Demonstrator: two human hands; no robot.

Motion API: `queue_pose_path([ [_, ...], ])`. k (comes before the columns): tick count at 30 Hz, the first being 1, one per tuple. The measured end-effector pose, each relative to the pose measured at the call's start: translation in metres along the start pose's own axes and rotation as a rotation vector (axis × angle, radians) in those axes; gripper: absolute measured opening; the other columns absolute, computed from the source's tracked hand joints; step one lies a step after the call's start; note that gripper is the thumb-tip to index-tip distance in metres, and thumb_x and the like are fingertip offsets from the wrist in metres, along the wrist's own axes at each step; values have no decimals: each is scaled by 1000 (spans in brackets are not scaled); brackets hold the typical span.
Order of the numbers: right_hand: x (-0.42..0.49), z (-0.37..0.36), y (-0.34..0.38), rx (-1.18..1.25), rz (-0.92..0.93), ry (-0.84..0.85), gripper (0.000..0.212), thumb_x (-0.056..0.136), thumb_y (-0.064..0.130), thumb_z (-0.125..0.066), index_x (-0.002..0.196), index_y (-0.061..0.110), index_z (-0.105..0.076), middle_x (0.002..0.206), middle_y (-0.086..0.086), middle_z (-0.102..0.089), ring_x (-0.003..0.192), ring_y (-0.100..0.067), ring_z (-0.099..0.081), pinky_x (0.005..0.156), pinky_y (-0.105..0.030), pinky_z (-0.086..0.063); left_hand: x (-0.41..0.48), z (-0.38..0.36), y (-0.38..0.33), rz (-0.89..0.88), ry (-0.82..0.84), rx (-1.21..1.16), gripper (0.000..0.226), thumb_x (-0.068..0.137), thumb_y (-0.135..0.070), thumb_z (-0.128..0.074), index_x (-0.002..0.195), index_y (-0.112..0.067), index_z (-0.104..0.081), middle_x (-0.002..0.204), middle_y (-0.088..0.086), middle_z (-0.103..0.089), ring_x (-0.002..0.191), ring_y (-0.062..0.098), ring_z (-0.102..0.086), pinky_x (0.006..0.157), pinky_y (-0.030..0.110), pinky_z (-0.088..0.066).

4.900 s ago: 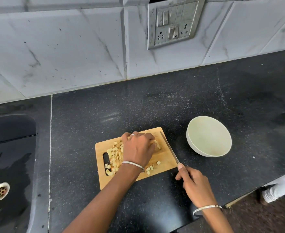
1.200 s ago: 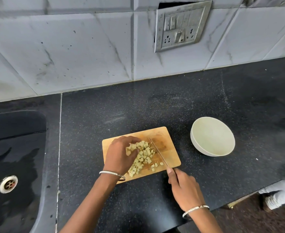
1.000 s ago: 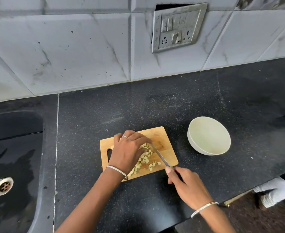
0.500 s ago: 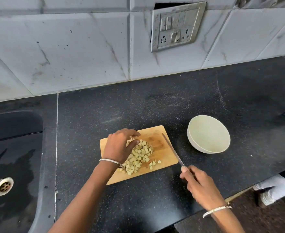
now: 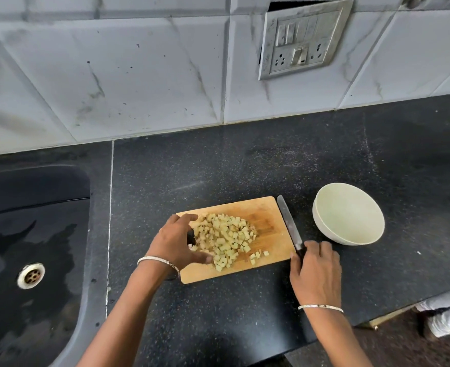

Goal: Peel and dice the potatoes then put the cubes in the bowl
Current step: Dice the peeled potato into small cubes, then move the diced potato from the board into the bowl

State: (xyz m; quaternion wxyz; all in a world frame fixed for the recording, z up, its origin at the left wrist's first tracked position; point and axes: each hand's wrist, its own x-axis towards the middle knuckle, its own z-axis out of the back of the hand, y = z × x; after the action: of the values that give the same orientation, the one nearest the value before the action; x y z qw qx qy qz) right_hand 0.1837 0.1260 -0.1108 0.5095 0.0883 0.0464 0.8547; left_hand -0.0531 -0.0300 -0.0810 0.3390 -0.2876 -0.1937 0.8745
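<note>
A white, grey-veined tiled wall (image 5: 112, 75) closes off the far side of the scene. Below it runs a black speckled stone surface (image 5: 245, 168), which carries all task items. A black moulded sink (image 5: 33, 186) is recessed into the surface at the left. A rectangular metal switch-and-socket plate (image 5: 302, 38) is mounted on the wall at upper right.

A rectangular light-wood cutting board (image 5: 269, 215) lies flat on the surface. A round cream-coloured bowl (image 5: 351, 207) stands upright on the surface to the right of the cutting board, apart from it.

The left hand (image 5: 173, 242) rests on the left end of the cutting board. Its fingers are loosely curved and cupped against the left side of the potato pile, with the thumb along the pile's near side. It grips nothing.

The right hand (image 5: 315, 271) is at the board's near right corner, fingers curled over the dark handle of a long, straight-bladed steel knife (image 5: 289, 221). The blade runs along the board's right edge, between board and bowl, tip pointing away from the person. Whether the blade touches the surface cannot be determined.

The pale yellow diced potato cubes (image 5: 226, 239) form one pile on the centre-left of the cutting board. A few loose cubes (image 5: 258, 254) lie just right of the pile's near end.

A round metal drain (image 5: 30, 276) sits in the sink floor. A thin silver bangle (image 5: 157, 260) circles the left wrist; a second bangle (image 5: 320, 307) circles the right wrist.
</note>
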Motion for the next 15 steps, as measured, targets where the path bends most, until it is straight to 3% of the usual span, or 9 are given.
queue_pose_path([
  [2,5,14,14,53,101,26,36,81,29,-75,107,6,-65,103,-11,-56,92,-30,-55,76,-40,-49,-5,-2,1,35,25,59,115,47,-44,-93,143,-25,-33,131,0,-43,115,22,-50,100,36,-44],
  [6,28,26,45,278,255,455,76,74,61,-73,137,24,-51,131,7,-51,125,-15,-49,104,-33,-42,-5,-13,-4,38,55,102,126,46,-41,-94,147,-21,-21,138,4,-36,127,27,-44,105,39,-40],
  [11,57,12,59,147,328,587,117,47,74,-81,143,25,-36,136,7,-41,129,-15,-40,112,-33,-34,2,-23,-13,21,35,136,120,52,-41,-92,145,-16,-21,138,5,-32,126,26,-43,104,36,-38],
  [15,66,2,64,131,348,646,123,36,68,-88,137,26,-32,130,5,-35,125,-17,-40,108,-36,-38,7,-22,-15,11,34,119,115,52,-40,-93,142,-16,-27,135,4,-33,124,26,-45,102,35,-40],
])
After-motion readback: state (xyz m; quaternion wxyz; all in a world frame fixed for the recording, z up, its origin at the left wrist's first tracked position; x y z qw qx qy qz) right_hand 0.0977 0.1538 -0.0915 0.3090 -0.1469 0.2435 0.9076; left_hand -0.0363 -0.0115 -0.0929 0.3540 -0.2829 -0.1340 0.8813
